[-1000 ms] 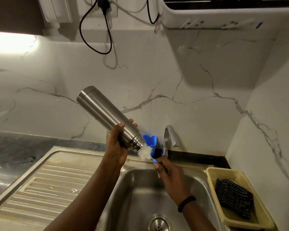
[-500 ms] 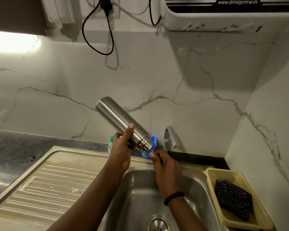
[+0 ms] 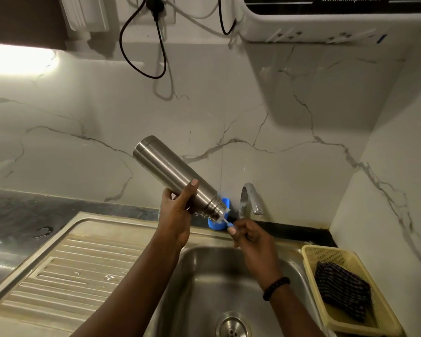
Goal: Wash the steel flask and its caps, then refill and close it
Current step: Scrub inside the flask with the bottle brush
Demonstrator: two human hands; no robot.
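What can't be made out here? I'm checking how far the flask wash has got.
Head view only:
- Inside of the steel flask: mouth faces away.
- Bottle brush head: inside the flask.
- Brush handle: hidden in the right hand.
- Blue holder: mostly behind flask.
- Caps: not in view.

White wall-mounted appliance (image 3: 326, 23) at top right, black strip printed "www.drinkprime.in", upper edge of lettering cropped

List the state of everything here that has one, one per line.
Flask: uncapped, tilted mouth-down, held by left hand.
Brush: head inside flask mouth, handle held by right hand.
Tap: no water visible.
Basket: holds a dark cloth.
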